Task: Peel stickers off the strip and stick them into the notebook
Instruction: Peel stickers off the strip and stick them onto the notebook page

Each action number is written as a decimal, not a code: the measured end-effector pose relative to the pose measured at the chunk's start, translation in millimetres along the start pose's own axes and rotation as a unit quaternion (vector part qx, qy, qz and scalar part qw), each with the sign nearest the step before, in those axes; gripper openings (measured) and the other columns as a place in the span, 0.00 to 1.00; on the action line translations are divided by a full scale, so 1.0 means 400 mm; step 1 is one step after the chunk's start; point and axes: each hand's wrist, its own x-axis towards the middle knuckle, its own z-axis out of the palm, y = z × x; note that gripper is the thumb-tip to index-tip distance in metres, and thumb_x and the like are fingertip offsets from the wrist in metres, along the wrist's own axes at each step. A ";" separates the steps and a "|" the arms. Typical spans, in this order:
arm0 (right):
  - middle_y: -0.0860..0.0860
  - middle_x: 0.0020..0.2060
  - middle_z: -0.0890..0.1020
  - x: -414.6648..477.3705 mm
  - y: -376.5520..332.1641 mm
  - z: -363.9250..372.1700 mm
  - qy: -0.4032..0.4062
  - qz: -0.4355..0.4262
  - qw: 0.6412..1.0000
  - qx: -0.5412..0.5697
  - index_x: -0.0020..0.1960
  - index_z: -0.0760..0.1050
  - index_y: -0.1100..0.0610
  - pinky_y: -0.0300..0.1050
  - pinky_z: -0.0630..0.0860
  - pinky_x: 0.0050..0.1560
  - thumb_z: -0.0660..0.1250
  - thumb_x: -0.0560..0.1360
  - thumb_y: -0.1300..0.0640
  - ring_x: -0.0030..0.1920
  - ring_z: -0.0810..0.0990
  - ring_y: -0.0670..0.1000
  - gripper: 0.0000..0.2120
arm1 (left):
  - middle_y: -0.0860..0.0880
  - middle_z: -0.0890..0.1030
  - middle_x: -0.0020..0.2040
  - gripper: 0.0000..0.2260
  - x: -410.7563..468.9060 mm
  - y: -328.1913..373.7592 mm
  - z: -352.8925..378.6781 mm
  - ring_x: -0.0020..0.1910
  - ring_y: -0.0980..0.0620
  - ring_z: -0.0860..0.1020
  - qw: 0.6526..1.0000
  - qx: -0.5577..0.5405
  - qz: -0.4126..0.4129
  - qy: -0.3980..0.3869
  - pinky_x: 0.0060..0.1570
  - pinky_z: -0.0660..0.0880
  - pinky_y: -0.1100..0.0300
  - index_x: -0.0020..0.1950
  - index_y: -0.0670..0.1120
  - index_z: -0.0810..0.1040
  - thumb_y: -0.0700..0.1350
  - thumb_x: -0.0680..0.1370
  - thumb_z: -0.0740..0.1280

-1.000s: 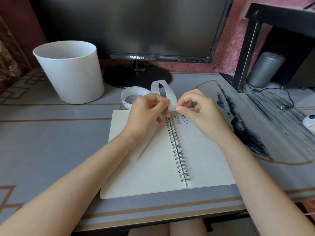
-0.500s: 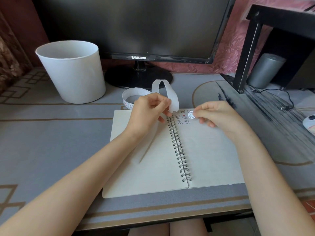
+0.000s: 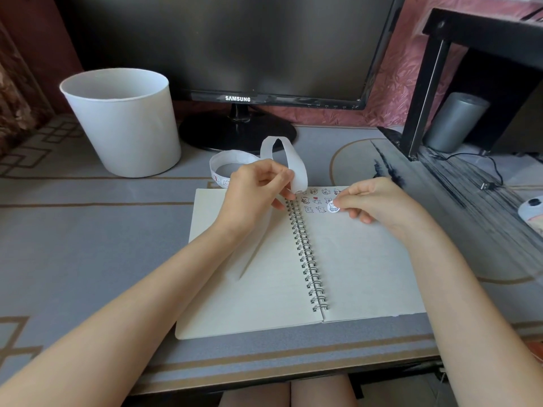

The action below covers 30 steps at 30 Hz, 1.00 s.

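Your right hand pinches a round sticker low over the notebook's right page, near its top edge, just right of the placed stickers. Your left hand, further left over the spiral, grips the looped strip. Placement looks like the right hand's job.

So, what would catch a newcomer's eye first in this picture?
First the open spiral notebook in the middle of the desk, with both hands at its top edge. The right hand pinches a round sticker at the top of the right page, while the left hand holds the looping white strip just left of it. A white bucket stands back left.
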 end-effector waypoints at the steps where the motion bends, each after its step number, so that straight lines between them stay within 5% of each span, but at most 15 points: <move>1: 0.48 0.27 0.78 0.001 0.001 -0.001 -0.002 0.001 1.000 -0.001 0.46 0.81 0.61 0.31 0.64 0.25 0.72 0.71 0.61 0.20 0.69 0.39 0.05 | 0.48 0.80 0.34 0.09 0.000 0.000 0.000 0.34 0.54 0.80 1.000 0.000 0.000 0.000 0.32 0.76 0.62 0.40 0.42 0.77 0.39 0.79 0.64; 16: 0.44 0.20 0.76 0.001 0.009 0.003 0.002 -0.004 1.000 0.006 0.42 0.80 0.59 0.31 0.62 0.24 0.71 0.71 0.63 0.19 0.68 0.40 0.01 | 0.49 0.80 0.34 0.09 0.002 -0.004 -0.002 0.34 0.55 0.81 1.000 0.016 -0.003 0.003 0.34 0.77 0.61 0.40 0.43 0.77 0.40 0.80 0.65; 30: 0.47 0.24 0.77 0.017 0.023 0.014 0.027 -0.022 0.999 -0.020 0.39 0.80 0.56 0.35 0.63 0.25 0.73 0.69 0.61 0.20 0.68 0.41 0.03 | 0.49 0.80 0.34 0.08 0.002 -0.004 -0.003 0.35 0.54 0.81 1.000 0.016 -0.001 0.002 0.33 0.77 0.62 0.40 0.43 0.77 0.40 0.79 0.64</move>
